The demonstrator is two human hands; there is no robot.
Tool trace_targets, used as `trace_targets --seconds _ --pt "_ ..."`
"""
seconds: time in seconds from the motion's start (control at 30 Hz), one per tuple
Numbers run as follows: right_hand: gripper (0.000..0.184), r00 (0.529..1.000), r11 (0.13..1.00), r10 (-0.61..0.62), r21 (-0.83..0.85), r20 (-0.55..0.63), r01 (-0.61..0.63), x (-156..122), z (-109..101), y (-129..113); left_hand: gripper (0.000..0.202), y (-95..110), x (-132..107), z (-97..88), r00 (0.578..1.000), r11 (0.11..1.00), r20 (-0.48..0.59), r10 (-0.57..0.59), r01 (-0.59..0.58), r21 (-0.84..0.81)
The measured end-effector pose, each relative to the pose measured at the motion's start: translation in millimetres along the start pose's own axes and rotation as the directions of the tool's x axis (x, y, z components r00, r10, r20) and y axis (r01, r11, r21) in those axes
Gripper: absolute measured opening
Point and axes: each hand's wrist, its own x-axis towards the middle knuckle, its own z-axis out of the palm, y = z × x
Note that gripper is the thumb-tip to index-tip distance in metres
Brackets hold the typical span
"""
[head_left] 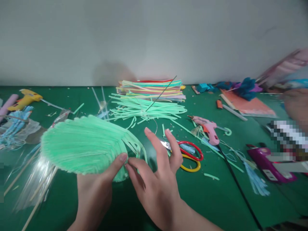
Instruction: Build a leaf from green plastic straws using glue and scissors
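The left hand (97,186) has its grip on the green chenille-stem leaf (81,144), left of frame centre, while the right hand (158,179) pinches its right end, where an uneven tug could splay the loose stems (134,137).

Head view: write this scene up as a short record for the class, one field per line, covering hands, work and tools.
left hand: holds green fuzzy piece, thumb on top
right hand: finger and thumb at the piece's edge, beside the left thumb
behind: green stems, multicoloured stems
to the right: scissors, pink glue gun
far left: yellow glue gun
surface: green table
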Motion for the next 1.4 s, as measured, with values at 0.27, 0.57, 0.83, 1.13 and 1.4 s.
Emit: trace_targets --seconds 0.27,0.57,0.83,1.13,1.4 --pt "0.005 0.998 0.997 -0.065 -0.028 0.02 0.065 0 -1 3 0.022 2 -1 2.9 0.998 0.997 0.052 0.042 -0.045 0.065" --pt "0.011 0.987 0.988 -0.157 0.002 0.044 0.157 -1 -1 8 0.01 18 0 3.1 0.996 0.995 0.086 0.032 -0.04 0.092" --pt "0.018 0.999 0.991 0.02 0.131 0.027 -0.023 5 -4 19 0.009 11 5 -2.7 0.985 0.999 0.169 0.034 -0.037 0.012" --pt "0.025 0.987 0.973 0.031 0.219 0.161 -0.066 -1 -1 15 0.008 8 7 -4.0 0.972 0.999 0.234 0.001 0.011 -0.051" --pt "0.015 0.966 0.936 0.217 0.251 0.139 -0.246 9 4 13 0.008 9 6 -4.3 0.958 1.0 0.285 0.006 -0.002 -0.015"
